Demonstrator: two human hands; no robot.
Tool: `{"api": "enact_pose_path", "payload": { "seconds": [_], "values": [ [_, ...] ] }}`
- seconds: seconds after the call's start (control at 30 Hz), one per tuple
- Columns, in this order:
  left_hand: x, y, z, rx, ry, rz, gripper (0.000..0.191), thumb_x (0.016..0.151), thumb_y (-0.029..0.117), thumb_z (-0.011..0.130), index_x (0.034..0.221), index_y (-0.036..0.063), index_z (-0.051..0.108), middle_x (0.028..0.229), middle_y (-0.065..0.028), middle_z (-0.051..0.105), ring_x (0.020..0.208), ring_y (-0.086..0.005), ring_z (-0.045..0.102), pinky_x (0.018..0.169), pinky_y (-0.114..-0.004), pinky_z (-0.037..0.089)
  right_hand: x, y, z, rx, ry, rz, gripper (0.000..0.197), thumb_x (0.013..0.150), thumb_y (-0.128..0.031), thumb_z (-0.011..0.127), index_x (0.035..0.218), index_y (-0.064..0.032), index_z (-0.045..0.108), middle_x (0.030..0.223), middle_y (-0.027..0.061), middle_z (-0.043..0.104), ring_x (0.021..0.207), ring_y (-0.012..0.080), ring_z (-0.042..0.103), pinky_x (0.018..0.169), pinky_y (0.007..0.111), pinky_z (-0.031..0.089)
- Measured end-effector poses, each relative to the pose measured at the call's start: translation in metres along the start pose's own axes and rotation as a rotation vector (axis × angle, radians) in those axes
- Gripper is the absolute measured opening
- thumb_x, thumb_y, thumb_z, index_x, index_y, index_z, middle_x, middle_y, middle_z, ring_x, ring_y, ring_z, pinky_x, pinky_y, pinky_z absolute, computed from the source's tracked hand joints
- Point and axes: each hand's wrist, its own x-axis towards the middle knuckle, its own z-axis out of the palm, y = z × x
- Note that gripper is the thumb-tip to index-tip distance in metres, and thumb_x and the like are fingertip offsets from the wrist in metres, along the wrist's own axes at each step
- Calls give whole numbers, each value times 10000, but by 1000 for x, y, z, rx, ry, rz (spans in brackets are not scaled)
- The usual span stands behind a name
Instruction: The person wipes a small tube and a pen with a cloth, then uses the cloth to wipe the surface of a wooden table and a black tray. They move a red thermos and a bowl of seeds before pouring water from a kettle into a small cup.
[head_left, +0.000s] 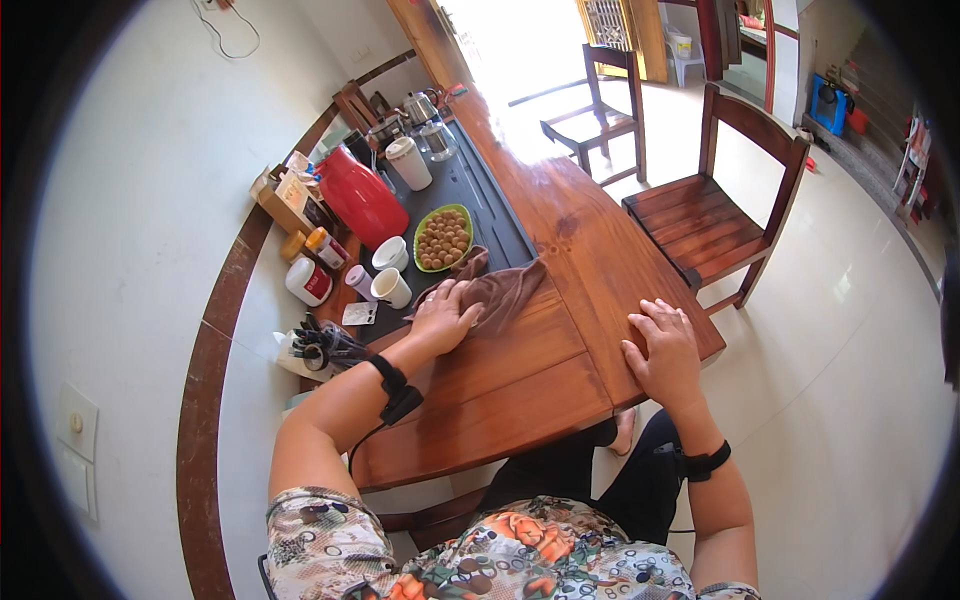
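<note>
My left hand (444, 315) presses on a brown cloth (506, 296) that lies bunched over the near edge of the dark tea tray (480, 187) and the wooden table (525, 375). Its fingertips are partly hidden against the cloth. At the table's right edge rests my right hand (664, 349), fingers apart, with nothing in it. Just beyond the cloth is a green bowl (469, 225) of small round brown fruits. A paper cup (391, 288) and a white lidded tub (391, 254) stand left of the bowl, close to my left hand.
A red vacuum jug (361, 196), a white lidded cup (409, 163) and a metal kettle (420, 107) stand on the tray. Jars, including a white one (308, 282), and a holder of pens (330, 349) line the wall side. Wooden chairs (712, 217) stand to the right.
</note>
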Motion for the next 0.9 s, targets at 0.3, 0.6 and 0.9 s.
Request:
{"api": "enact_pose_path", "payload": {
  "seconds": [0.3, 0.6, 0.9],
  "values": [
    [-46, -45, -17, 107, -11, -90, 732, 957, 554, 518, 1473, 50, 391, 1511, -222, 374, 1388, -429, 367, 1153, -477, 322, -2, 2, 1, -10, 9, 13, 391, 850, -265, 696, 1180, -58, 668, 1355, 157, 582, 1337, 338, 471, 1155, 506, 302],
    [4, 28, 7, 80, -105, -185, 931, 884, 732, 486, 1529, 83, 312, 1538, -253, 316, 1418, -501, 271, 1125, -663, 244, 0, 1, 0, -19, 37, 15, 383, 826, -221, 720, 1165, -49, 671, 1323, 157, 598, 1307, 350, 495, 1135, 504, 325],
    [40, 130, 21, 76, -154, 53, 880, 912, 724, 446, 1568, 163, 277, 1623, -273, 153, 1481, -536, 101, 1168, -661, 124, 4, -4, 0, 4, 17, -40, 380, 816, -233, 713, 1142, -41, 683, 1300, 158, 606, 1286, 348, 501, 1134, 492, 325]
  ]
}}
